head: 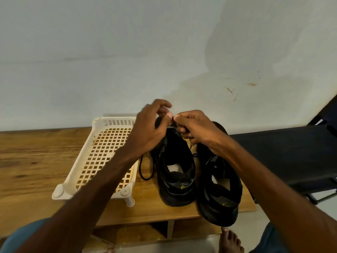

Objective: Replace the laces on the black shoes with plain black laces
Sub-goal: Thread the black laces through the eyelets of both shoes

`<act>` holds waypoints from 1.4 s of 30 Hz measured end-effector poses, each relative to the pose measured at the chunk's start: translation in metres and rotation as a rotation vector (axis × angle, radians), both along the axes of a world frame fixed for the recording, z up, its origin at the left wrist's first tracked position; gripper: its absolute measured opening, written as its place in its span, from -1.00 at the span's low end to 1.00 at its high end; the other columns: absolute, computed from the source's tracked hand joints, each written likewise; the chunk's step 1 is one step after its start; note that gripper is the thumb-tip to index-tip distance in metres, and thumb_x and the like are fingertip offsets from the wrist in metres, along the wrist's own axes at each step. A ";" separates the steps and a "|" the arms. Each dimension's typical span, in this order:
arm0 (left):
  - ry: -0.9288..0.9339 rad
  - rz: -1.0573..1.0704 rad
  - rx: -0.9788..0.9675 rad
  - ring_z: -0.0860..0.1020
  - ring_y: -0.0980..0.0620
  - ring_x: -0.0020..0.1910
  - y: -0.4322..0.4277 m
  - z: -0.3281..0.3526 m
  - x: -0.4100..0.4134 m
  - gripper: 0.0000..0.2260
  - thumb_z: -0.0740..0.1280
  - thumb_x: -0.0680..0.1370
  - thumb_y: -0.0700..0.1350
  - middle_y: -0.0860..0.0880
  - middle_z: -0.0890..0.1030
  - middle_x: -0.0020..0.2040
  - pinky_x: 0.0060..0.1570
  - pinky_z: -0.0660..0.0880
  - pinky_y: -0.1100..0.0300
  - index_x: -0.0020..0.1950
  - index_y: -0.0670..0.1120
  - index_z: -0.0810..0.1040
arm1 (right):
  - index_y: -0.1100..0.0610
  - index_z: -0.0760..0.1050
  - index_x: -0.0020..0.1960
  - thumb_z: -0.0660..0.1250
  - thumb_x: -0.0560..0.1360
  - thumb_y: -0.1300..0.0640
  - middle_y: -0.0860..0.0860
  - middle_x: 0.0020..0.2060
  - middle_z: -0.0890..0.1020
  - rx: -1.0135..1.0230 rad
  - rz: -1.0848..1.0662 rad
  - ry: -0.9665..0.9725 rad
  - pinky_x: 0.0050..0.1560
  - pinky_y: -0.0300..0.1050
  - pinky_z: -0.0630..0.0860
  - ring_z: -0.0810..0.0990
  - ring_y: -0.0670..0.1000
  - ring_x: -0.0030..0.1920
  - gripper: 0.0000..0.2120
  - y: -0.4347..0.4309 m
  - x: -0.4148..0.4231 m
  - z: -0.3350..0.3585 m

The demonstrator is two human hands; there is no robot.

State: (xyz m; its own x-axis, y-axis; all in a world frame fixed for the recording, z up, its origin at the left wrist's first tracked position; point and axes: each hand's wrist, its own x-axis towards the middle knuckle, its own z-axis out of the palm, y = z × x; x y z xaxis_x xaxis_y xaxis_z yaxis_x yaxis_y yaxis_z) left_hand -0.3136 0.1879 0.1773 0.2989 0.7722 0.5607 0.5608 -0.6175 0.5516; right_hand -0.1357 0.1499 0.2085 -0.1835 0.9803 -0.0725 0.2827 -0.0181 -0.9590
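Fingers (170, 115) of left hand (147, 133) and right hand (197, 131) pinch lace (140, 168); right shoe (221, 190) overhangs table (36, 161) edge.

A white plastic rack (116, 122) with a lattice floor and short legs stands on the wooden table (32, 161). Behind it rises a pale wall (109, 52) with brown scuffs (251, 84) at the right. A dark chair (282, 154) stands beside the table's right end.
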 end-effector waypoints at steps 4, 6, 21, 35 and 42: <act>0.091 -0.060 -0.034 0.51 0.17 -0.22 0.002 -0.006 -0.003 -0.72 0.22 0.67 0.02 0.14 0.58 -0.32 -0.15 0.25 0.44 -0.13 -0.02 0.65 | 0.15 0.71 -0.05 0.31 0.65 0.08 0.03 -0.38 0.48 0.053 -0.091 -0.091 -0.48 -0.24 0.22 0.32 -0.09 -0.45 -0.75 0.002 0.006 -0.004; 0.042 0.049 -0.030 0.52 0.27 -0.26 0.008 -0.006 -0.012 -0.69 0.26 0.67 -0.02 0.20 0.55 -0.37 -0.11 0.25 0.56 -0.22 -0.03 0.65 | 0.15 0.73 -0.03 0.33 0.64 0.13 -0.11 -0.45 0.57 0.073 -0.168 -0.134 -0.48 -0.37 0.30 0.44 -0.18 -0.47 -0.79 0.005 0.014 -0.008; 0.139 0.397 -0.112 0.65 -0.01 -0.25 0.018 -0.012 -0.033 -0.73 0.33 0.58 -0.02 -0.03 0.70 -0.31 -0.09 0.61 0.02 -0.23 -0.08 0.72 | 0.23 0.66 -0.20 0.58 0.45 0.14 0.10 -0.35 0.72 0.110 -0.339 -0.315 -0.43 -0.29 0.58 0.67 -0.08 -0.44 -0.82 0.005 0.043 -0.013; -0.002 -0.051 0.074 0.61 0.08 -0.12 0.005 -0.009 -0.002 -0.82 0.47 0.56 -0.10 0.07 0.74 -0.09 -0.12 0.55 0.11 0.15 0.01 0.74 | 0.19 0.73 -0.01 0.53 0.49 0.19 0.06 -0.21 0.75 0.109 -0.215 -0.053 -0.24 -0.20 0.62 0.67 -0.09 -0.29 -0.89 0.015 0.015 -0.012; 0.072 0.141 -0.021 0.62 0.24 -0.30 0.006 -0.007 -0.011 -0.90 0.44 0.51 -0.06 0.14 0.70 -0.28 -0.13 0.61 0.26 -0.04 0.01 0.75 | 0.12 0.71 -0.10 0.60 0.40 -0.07 -0.01 -0.27 0.72 0.161 -0.258 -0.361 -0.28 -0.26 0.56 0.66 -0.13 -0.31 -0.73 0.016 0.008 -0.019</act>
